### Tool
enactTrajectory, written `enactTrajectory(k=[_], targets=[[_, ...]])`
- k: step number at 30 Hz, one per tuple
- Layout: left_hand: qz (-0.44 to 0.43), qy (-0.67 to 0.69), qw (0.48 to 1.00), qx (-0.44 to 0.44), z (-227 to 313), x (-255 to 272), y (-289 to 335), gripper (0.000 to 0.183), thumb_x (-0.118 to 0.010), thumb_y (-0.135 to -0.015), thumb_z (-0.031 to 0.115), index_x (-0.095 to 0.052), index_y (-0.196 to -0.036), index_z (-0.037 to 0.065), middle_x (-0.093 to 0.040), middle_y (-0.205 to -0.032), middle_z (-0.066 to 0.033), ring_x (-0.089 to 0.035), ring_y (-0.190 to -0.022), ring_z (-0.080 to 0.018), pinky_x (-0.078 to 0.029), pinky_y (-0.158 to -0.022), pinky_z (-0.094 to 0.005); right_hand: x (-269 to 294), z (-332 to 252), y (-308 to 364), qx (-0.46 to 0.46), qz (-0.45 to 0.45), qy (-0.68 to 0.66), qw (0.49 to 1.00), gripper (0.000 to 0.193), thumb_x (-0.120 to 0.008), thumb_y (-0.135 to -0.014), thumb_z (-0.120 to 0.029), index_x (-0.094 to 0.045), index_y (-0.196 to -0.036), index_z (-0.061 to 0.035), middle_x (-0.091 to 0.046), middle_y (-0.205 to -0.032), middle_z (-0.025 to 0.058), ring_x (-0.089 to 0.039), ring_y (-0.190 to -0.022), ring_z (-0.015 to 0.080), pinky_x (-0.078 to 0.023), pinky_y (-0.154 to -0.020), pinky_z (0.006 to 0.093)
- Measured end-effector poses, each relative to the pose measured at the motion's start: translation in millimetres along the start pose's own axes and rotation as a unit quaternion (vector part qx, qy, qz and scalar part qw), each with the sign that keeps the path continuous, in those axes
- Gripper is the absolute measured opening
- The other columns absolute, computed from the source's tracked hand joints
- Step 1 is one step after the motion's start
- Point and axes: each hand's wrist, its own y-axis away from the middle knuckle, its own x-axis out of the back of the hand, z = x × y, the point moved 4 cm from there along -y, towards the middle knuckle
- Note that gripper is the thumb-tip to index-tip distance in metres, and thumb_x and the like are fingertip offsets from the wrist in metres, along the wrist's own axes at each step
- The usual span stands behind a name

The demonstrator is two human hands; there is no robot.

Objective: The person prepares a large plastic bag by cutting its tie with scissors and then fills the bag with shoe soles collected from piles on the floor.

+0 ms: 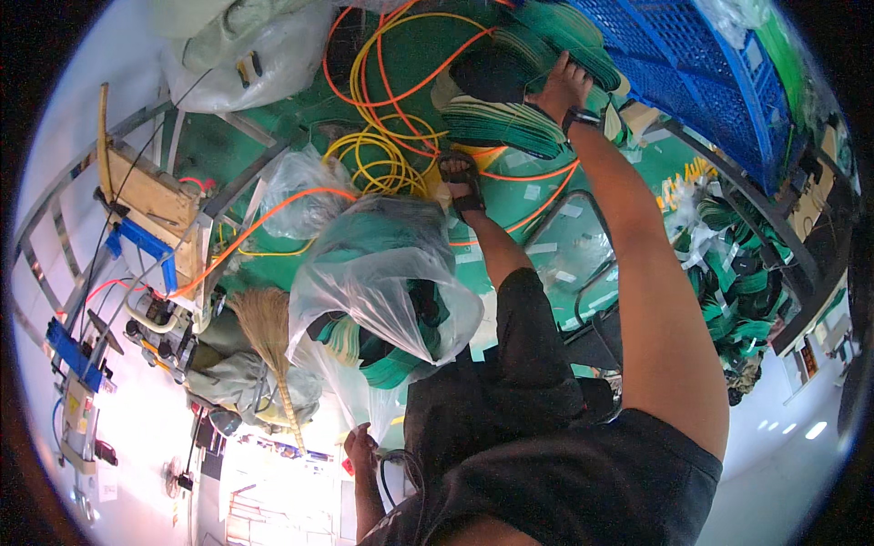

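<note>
My right hand [560,88] reaches far forward and touches bundled stacks of thin, flat green and black pieces [505,127], perhaps insoles. Its fingers point away from me, with the thumb spread apart from them. A dark band circles that wrist. Down near my body, my left hand [361,444] is closed on the drawn-out edge of a clear plastic bag [373,259]. The bag's mouth faces me, and more green and black flat pieces [401,364] show inside it. My left fingertips are small and partly hidden.
Yellow and orange hoses [387,159] coil across the green floor. A blue plastic crate [692,64] stands at far right, above a heap of green scraps [733,282]. A straw broom [264,332] leans left of the bag. My sandalled foot [462,182] is between bag and stacks.
</note>
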Motion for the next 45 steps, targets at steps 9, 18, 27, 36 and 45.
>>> enactTrajectory(k=[9,18,27,36,45], targets=[[-0.018,0.011,1.000,0.000,-21,-8,-9,0.019,-0.056,-0.087,0.014,-0.063,-0.094,-0.002,-0.039,-0.049,0.0031,-0.035,-0.039,-0.0069,-0.029,-0.038,-0.0234,-35,1,-10,0.023,-0.024,-0.003,0.999,0.101,-0.076,-0.060,-0.054,-0.036,-0.129,0.0066,-0.051,-0.114,0.0210,-0.051,-0.104,0.0368,-0.044,-0.082,0.0506],[-0.061,0.080,0.979,-0.180,-102,28,-21,0.033,-0.044,-0.095,0.011,-0.048,-0.127,0.004,-0.029,-0.055,0.0034,-0.028,-0.046,-0.0060,-0.030,-0.046,-0.0220,86,-63,144,0.194,-0.065,-0.461,0.864,0.079,-0.080,-0.067,-0.028,-0.040,-0.130,-0.0023,-0.056,-0.114,0.0130,-0.057,-0.098,0.0224,-0.047,-0.082,0.0308],[-0.141,0.463,0.858,-0.173,-134,35,-36,0.043,-0.040,-0.099,0.025,-0.037,-0.136,0.003,-0.028,-0.052,0.0043,-0.026,-0.046,-0.0045,-0.024,-0.045,-0.0237,256,-226,454,0.507,-0.257,-0.345,0.747,0.104,-0.083,-0.060,-0.037,-0.024,-0.142,-0.0104,-0.036,-0.139,0.0151,-0.035,-0.128,0.0306,-0.031,-0.106,0.0410],[-0.182,0.494,0.816,-0.240,-130,58,-49,0.039,-0.037,-0.100,0.021,-0.043,-0.129,-0.003,-0.030,-0.050,0.0039,-0.027,-0.043,-0.0052,-0.023,-0.044,-0.0224,50,-326,498,0.603,-0.343,-0.084,0.715,0.103,-0.079,-0.058,-0.038,-0.027,-0.139,-0.0041,-0.031,-0.140,0.0201,-0.028,-0.129,0.0372,-0.025,-0.106,0.0459],[-0.133,0.449,0.865,-0.180,-129,49,-40,0.038,-0.040,-0.099,0.023,-0.048,-0.124,-0.005,-0.030,-0.049,0.0053,-0.026,-0.042,-0.0040,-0.022,-0.042,-0.0227,143,-220,501,0.432,0.014,-0.261,0.863,0.096,-0.072,-0.070,-0.043,-0.022,-0.139,0.0017,-0.026,-0.141,0.0246,-0.023,-0.131,0.0413,-0.024,-0.105,0.0525]])
